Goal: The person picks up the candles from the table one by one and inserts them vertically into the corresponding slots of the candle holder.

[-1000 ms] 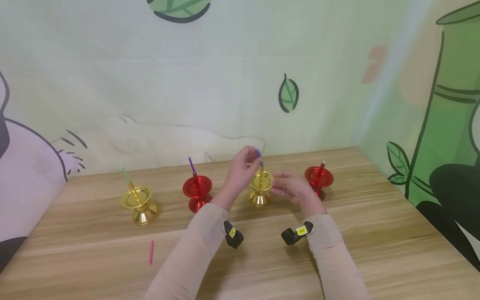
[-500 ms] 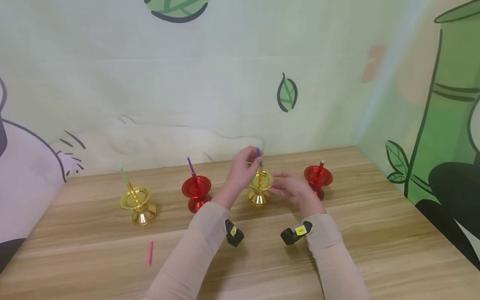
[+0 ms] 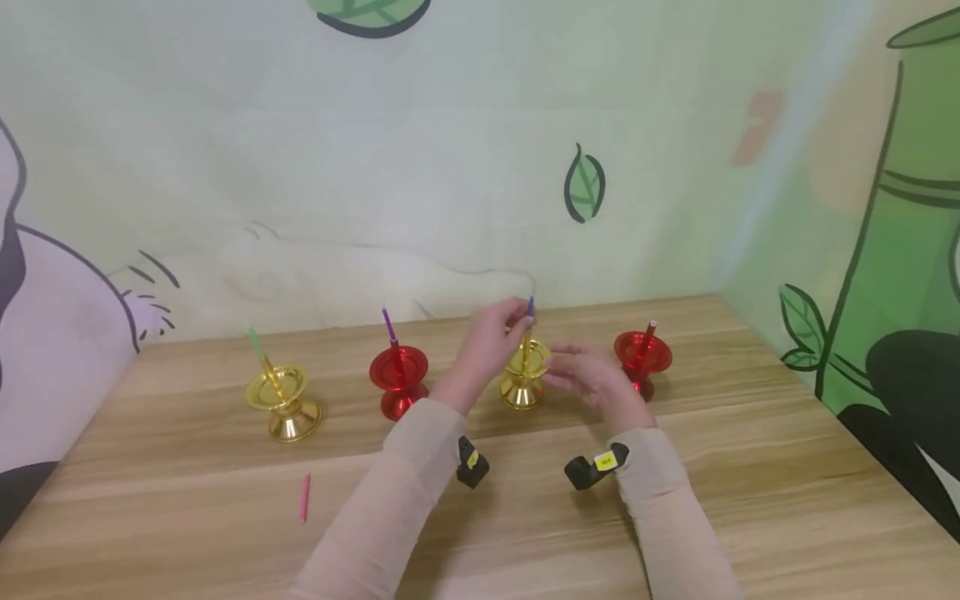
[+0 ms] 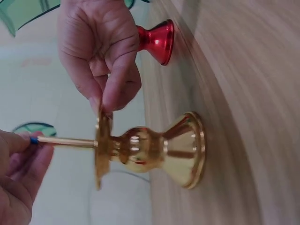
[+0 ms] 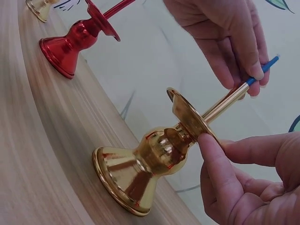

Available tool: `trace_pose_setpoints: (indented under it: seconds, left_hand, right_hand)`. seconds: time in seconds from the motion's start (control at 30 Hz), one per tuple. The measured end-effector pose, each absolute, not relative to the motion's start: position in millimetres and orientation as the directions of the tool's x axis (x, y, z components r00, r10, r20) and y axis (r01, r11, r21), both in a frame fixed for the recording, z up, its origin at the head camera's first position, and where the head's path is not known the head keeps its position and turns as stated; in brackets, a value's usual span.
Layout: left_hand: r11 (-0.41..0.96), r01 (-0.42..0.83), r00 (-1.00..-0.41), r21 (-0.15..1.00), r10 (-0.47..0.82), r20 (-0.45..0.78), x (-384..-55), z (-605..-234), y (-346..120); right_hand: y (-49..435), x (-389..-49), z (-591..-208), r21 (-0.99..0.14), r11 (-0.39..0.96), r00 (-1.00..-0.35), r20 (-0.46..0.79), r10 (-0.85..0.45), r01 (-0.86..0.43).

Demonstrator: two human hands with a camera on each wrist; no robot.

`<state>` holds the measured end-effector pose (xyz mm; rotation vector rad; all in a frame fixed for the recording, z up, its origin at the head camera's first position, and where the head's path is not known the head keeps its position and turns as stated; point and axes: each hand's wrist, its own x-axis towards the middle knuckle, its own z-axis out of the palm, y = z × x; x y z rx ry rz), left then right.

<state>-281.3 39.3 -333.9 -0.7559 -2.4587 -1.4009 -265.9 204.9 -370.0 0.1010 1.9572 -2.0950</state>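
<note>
Head view, blue candle (image 3: pixel 531 306), in left hand (image 3: pixel 491 340)

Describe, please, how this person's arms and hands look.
The left sleeve and right sleeve are long, plain and pale beige. The left hand and right hand are bare. By each wrist sits a small black device with a yellow label, its print illegible.

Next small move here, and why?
Probably press the blue candle gently down with the left hand: that hand pinches it in line with the tube of the gold holder, and the right hand pinches the holder's dish.
</note>
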Motion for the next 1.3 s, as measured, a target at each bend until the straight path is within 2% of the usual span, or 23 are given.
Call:
trace_pose_setpoints:
  seconds: [0.43,0.73,1.0,1.3]
  left_hand:
    - [0.398,0.545,-0.837,0.738,0.301,0.457,-280.4,-340.9,38.5]
    - [0.367,0.492,-0.869,0.789,0.252,0.425,-278.3,-343.7,39.1]
    - [0.368,0.486,-0.872,0.793,0.259,0.415,-277.2,-344.8,33.5]
    - [0.379,0.465,-0.883,0.800,0.259,0.390,-273.1,-336.8,30.6]
  right_hand:
    - [202.5,-267.2,-372.4,-0.961,-0.110,-0.961,-0.236,-0.141,0.252]
    - [201.1,-267.3,-373.7,-0.966,-0.073,-0.963,-0.237,-0.130,0.248]
    - [196.3,-267.3,-375.9,-0.978,-0.024,-0.969,-0.202,-0.145,0.207]
    - [202.0,-266.3,-371.2,-0.976,0.056,-0.969,-0.218,-0.116,0.212]
